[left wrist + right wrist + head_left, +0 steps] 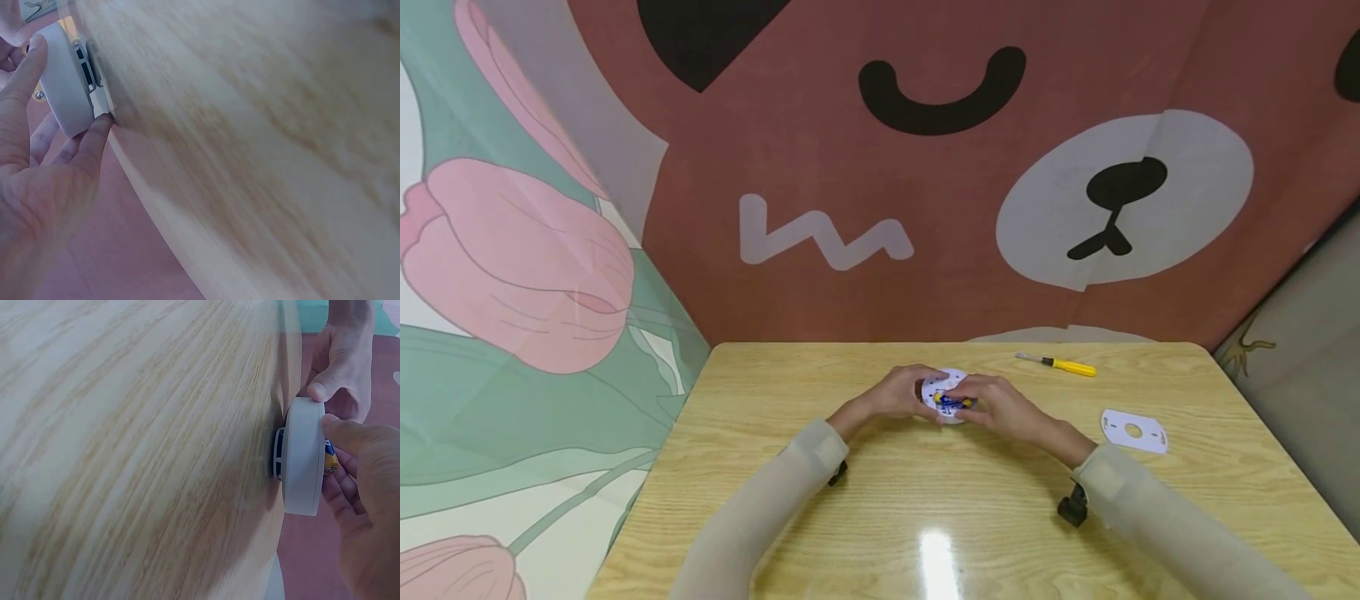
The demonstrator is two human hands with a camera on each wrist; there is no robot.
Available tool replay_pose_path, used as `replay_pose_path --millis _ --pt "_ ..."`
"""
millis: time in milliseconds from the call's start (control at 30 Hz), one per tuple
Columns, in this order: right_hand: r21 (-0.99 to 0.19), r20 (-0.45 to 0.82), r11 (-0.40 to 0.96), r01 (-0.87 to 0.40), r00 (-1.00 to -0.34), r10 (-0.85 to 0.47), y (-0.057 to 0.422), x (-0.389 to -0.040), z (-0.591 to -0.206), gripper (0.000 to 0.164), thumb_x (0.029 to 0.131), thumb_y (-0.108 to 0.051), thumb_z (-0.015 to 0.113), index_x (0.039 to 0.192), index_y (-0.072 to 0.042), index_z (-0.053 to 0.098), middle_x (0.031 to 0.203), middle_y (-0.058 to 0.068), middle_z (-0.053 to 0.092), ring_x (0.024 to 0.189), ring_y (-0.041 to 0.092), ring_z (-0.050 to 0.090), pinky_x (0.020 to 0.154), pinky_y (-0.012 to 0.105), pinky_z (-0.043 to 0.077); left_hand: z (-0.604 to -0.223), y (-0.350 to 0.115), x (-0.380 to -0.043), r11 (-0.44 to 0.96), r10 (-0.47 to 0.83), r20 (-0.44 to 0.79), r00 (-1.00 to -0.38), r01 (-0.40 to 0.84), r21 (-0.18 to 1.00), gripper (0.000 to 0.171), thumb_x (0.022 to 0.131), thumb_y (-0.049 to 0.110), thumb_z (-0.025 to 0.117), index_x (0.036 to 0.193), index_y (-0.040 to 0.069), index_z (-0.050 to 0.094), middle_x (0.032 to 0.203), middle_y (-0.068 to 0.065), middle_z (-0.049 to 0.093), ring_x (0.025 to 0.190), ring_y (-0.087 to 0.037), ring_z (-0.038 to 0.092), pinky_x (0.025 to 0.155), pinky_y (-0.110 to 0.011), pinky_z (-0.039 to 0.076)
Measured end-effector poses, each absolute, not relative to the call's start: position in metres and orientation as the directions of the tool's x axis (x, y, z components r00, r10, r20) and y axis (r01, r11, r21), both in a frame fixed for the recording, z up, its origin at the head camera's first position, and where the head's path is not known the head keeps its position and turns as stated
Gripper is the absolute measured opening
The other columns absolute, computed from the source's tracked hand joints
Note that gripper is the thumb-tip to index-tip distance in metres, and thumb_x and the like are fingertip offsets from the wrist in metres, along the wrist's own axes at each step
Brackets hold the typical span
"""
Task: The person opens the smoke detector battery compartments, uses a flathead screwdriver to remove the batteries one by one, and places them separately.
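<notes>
A round white smoke detector (pixel 952 379) is held face up just over the table, its slotted vent side towards the wood. My left hand (pixel 898 392) grips its rim, thumb on one side and fingers on the other, as the left wrist view also shows on the white casing (pixel 61 81). Blue and yellow batteries (pixel 952 405) lie at its open face. My right hand (pixel 1006 410) pinches at one battery (pixel 331 465), which sticks out tilted from the casing (pixel 303 456). The fingers partly hide how the batteries sit.
A yellow-handled screwdriver (pixel 1072 367) lies near the table's back edge, right of centre. Nearer the right side, a flat white mounting plate (pixel 1116 427) with a central hole lies on the wooden table (pixel 880 517). A printed cloth (pixel 820 308) hangs behind.
</notes>
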State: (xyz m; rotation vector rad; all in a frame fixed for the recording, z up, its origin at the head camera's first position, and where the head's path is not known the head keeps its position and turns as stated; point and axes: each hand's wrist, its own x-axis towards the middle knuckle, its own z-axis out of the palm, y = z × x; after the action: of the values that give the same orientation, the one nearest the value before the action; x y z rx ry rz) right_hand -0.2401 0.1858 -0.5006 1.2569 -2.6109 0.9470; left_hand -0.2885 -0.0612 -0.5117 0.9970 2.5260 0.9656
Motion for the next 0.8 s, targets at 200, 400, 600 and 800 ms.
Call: replay_pose_path --millis 200,400,600,800 --pt "-0.485 0.340 0.465 -0.741 -0.650 -0.680 0.188 -0.241 -0.503 0.032 0.092 -0.007 0.083 0.123 -0.001 0.078 0.117 0.010 0.076 0.103 0.022 0.072 0.082 0.038 0.062 -0.512 -0.061 -0.288 0.546 0.680 0.011 -0.733 0.517 0.659 0.082 0.080 0.035 0.096 0.150 0.014 0.060 0.145 -0.004 0.064 0.119 -0.013 0.062 0.094 -0.024 0.051" --pt "-0.510 0.335 0.462 -0.726 -0.662 -0.671 0.190 -0.243 -0.503 0.030 0.090 -0.007 0.085 0.119 -0.002 0.079 0.115 0.009 0.076 0.103 0.022 0.072 0.084 0.041 0.062 -0.512 -0.060 -0.288 0.557 0.675 0.019 -0.737 0.527 0.642 0.082 0.079 0.035 0.097 0.150 0.014 0.061 0.144 -0.005 0.064 0.120 -0.014 0.061 0.095 -0.023 0.049" --pt "-0.497 0.339 0.466 -0.732 -0.658 -0.672 0.193 -0.243 -0.503 0.030 0.090 -0.008 0.085 0.119 -0.003 0.080 0.114 0.008 0.076 0.102 0.022 0.071 0.085 0.041 0.061 -0.513 -0.060 -0.289 0.544 0.677 0.021 -0.736 0.519 0.659 0.082 0.079 0.033 0.097 0.150 0.014 0.061 0.144 -0.005 0.064 0.118 -0.012 0.061 0.093 -0.023 0.050" --pt "-0.493 0.321 0.483 -0.724 -0.667 -0.672 0.196 -0.243 -0.499 0.031 0.088 -0.007 0.086 0.119 -0.004 0.080 0.112 0.005 0.075 0.099 0.018 0.069 0.082 0.035 0.061 -0.512 -0.060 -0.290 0.542 0.683 0.027 -0.730 0.531 0.651 0.081 0.080 0.034 0.096 0.150 0.014 0.061 0.145 -0.005 0.064 0.120 -0.013 0.061 0.095 -0.024 0.050"
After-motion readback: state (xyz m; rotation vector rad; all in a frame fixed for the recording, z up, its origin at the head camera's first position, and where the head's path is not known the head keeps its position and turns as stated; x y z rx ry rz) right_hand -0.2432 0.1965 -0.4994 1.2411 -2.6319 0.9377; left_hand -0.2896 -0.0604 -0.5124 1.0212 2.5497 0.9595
